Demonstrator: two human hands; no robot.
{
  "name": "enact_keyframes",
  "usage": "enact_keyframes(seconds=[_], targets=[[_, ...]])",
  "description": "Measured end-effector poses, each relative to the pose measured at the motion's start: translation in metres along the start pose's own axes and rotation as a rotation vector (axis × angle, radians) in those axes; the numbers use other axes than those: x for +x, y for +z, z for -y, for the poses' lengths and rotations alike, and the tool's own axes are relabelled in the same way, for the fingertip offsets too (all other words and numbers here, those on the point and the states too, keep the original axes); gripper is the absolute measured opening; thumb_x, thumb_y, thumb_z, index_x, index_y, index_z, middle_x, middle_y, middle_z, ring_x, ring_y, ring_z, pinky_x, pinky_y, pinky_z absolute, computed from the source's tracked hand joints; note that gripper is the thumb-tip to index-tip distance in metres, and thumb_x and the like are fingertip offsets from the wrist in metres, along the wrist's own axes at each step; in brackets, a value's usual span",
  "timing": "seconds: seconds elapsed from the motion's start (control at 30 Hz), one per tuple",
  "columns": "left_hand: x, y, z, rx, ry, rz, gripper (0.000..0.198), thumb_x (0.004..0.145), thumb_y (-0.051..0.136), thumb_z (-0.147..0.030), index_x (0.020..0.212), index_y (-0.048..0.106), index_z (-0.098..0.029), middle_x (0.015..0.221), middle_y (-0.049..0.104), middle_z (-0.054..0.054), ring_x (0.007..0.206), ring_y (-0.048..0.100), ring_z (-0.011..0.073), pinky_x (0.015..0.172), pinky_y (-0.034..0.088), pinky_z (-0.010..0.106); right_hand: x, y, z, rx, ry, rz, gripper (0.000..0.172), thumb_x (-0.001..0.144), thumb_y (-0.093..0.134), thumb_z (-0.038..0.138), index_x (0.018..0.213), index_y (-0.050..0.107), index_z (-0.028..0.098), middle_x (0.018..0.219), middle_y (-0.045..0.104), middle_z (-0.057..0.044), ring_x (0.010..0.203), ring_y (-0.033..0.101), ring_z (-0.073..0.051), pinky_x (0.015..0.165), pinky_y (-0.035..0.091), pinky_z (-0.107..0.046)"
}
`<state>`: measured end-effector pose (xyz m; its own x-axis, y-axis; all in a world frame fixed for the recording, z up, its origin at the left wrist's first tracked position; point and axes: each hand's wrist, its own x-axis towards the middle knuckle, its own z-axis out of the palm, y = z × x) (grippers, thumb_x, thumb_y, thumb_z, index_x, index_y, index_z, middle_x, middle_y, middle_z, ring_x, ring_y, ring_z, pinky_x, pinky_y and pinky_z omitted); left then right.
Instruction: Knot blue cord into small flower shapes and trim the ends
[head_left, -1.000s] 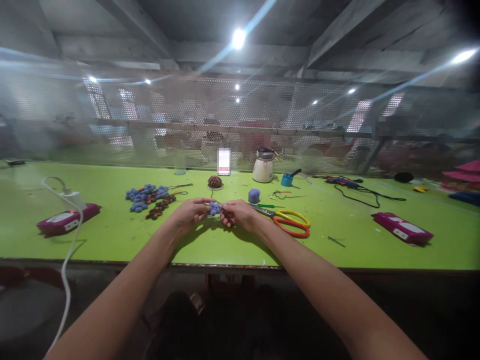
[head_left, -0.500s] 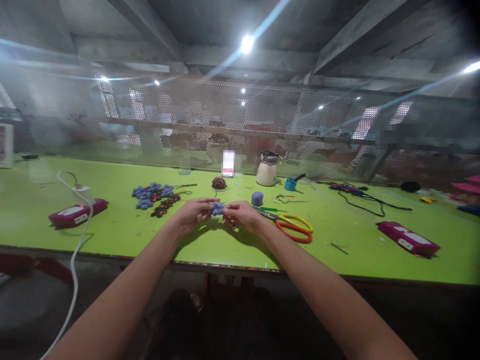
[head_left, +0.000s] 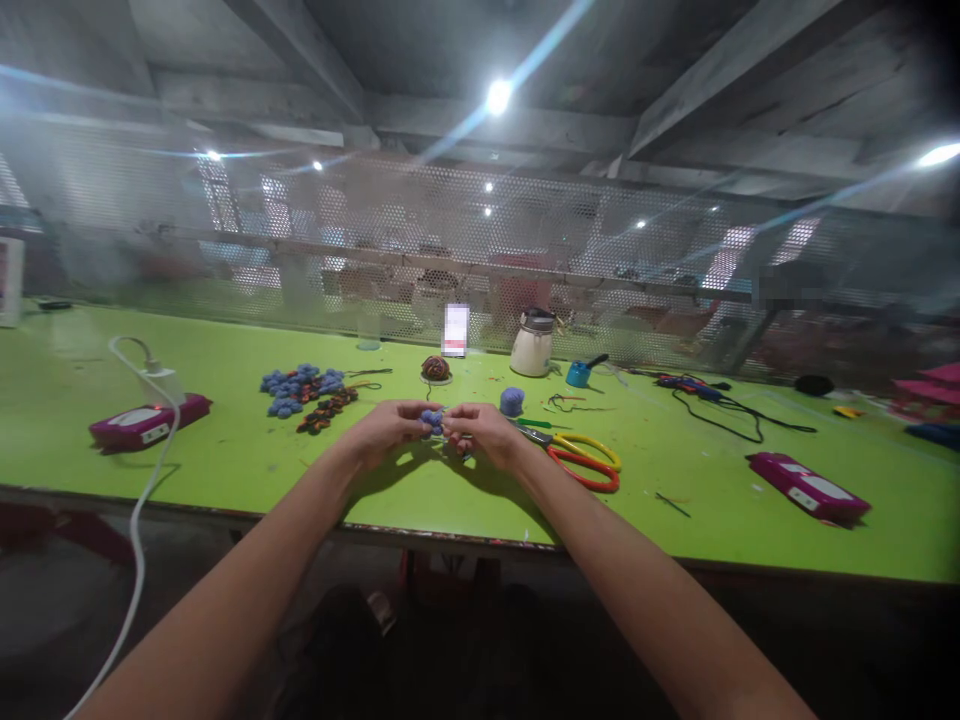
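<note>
While two bare forearms are reaching over a lime-green table [head_left: 450, 505], the left hand [head_left: 386, 430] and right hand [head_left: 486, 430] are gripping a small yarn piece [head_left: 432, 421] between their fingertips, straight ahead of the wearer. It is showing a periwinkle-blue, knobbly surface, its edges partly hidden by fingers. Similar blue flower shapes [head_left: 285, 404] are lying to the left, beside dark-and-orange ones [head_left: 319, 416]. A blue yarn ball [head_left: 511, 402] is sitting just beyond the right hand; scissors [head_left: 541, 437] are resting near that wrist.
</note>
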<state>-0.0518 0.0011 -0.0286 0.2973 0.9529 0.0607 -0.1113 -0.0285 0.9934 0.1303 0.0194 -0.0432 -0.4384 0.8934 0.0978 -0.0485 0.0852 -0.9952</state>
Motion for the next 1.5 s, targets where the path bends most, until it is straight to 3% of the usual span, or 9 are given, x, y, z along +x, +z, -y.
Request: enact_keyframes(seconds=[0.1, 0.37, 0.6, 0.77, 1.0, 1.13, 1.3, 1.5], targets=[[0.0, -0.001, 0.002, -0.022, 0.004, 0.023, 0.039, 0.057, 0.072, -0.001, 0.095, 0.071, -0.011, 0.082, 0.071, 0.01, 0.073, 0.063, 0.0161, 0.07, 0.046, 0.028, 0.001, -0.001, -0.001, 0.001, -0.024, 0.008, 0.016, 0.071, 0.074, 0.025, 0.078, 0.065, 0.013, 0.068, 0.061, -0.004, 0.056, 0.055, -0.009, 0.048, 0.043, -0.021], [-0.003, 0.002, -0.001, 0.036, -0.014, 0.101, 0.048, 0.056, 0.071, 0.001, 0.102, 0.069, -0.012, 0.084, 0.07, 0.01, 0.07, 0.061, 0.0166, 0.066, 0.045, 0.028, 0.003, 0.005, -0.004, 0.04, 0.03, -0.05, 0.021, 0.071, 0.072, 0.021, 0.06, 0.058, 0.012, 0.048, 0.054, 0.0, 0.043, 0.046, -0.007, 0.042, 0.035, -0.019], [-0.004, 0.002, -0.002, 0.11, -0.049, 0.047, 0.048, 0.057, 0.064, 0.005, 0.1, 0.07, -0.013, 0.065, 0.063, 0.003, 0.05, 0.048, 0.0103, 0.047, 0.033, 0.023, 0.002, 0.009, -0.005, 0.121, 0.085, -0.028, 0.021, 0.071, 0.073, 0.021, 0.061, 0.055, 0.012, 0.048, 0.051, 0.001, 0.042, 0.047, -0.007, 0.04, 0.037, -0.019], [-0.005, 0.003, -0.005, -0.007, -0.055, 0.038, 0.045, 0.059, 0.062, 0.006, 0.099, 0.068, -0.013, 0.078, 0.066, 0.007, 0.063, 0.057, 0.0122, 0.053, 0.041, 0.022, 0.004, 0.006, -0.006, 0.167, 0.088, -0.037, 0.018, 0.071, 0.072, 0.019, 0.067, 0.056, 0.012, 0.051, 0.052, 0.002, 0.043, 0.048, -0.007, 0.041, 0.039, -0.019], [-0.002, 0.002, -0.005, -0.061, -0.131, -0.069, 0.031, 0.072, 0.061, -0.007, 0.102, 0.065, -0.013, 0.08, 0.066, 0.008, 0.062, 0.059, 0.0119, 0.056, 0.049, 0.023, 0.005, 0.005, -0.007, 0.195, 0.087, -0.067, 0.017, 0.072, 0.071, 0.02, 0.07, 0.056, 0.012, 0.05, 0.052, 0.002, 0.044, 0.05, -0.008, 0.042, 0.041, -0.019], [-0.003, 0.002, -0.005, -0.052, -0.125, -0.068, 0.024, 0.072, 0.068, -0.013, 0.096, 0.067, -0.012, 0.084, 0.068, 0.01, 0.063, 0.06, 0.0122, 0.056, 0.05, 0.023, 0.006, 0.004, -0.007, 0.189, 0.083, -0.073, 0.017, 0.073, 0.071, 0.02, 0.071, 0.056, 0.012, 0.051, 0.052, 0.002, 0.044, 0.05, -0.008, 0.043, 0.042, -0.019], [-0.004, 0.001, -0.004, -0.044, -0.101, -0.097, 0.034, 0.062, 0.073, -0.001, 0.093, 0.069, -0.012, 0.076, 0.068, 0.008, 0.061, 0.059, 0.0111, 0.052, 0.046, 0.02, 0.006, 0.004, -0.007, 0.142, 0.077, -0.087, 0.014, 0.077, 0.067, 0.021, 0.073, 0.057, 0.012, 0.056, 0.055, 0.0, 0.046, 0.051, -0.008, 0.045, 0.044, -0.021], [0.001, -0.005, -0.002, -0.058, -0.113, -0.143, 0.031, 0.066, 0.065, 0.004, 0.094, 0.066, -0.009, 0.083, 0.069, 0.012, 0.063, 0.062, 0.0121, 0.053, 0.048, 0.021, 0.008, -0.003, -0.003, -0.042, 0.053, -0.223, 0.011, 0.084, 0.056, 0.022, 0.078, 0.057, 0.013, 0.065, 0.058, -0.003, 0.048, 0.052, -0.009, 0.048, 0.046, -0.023]])
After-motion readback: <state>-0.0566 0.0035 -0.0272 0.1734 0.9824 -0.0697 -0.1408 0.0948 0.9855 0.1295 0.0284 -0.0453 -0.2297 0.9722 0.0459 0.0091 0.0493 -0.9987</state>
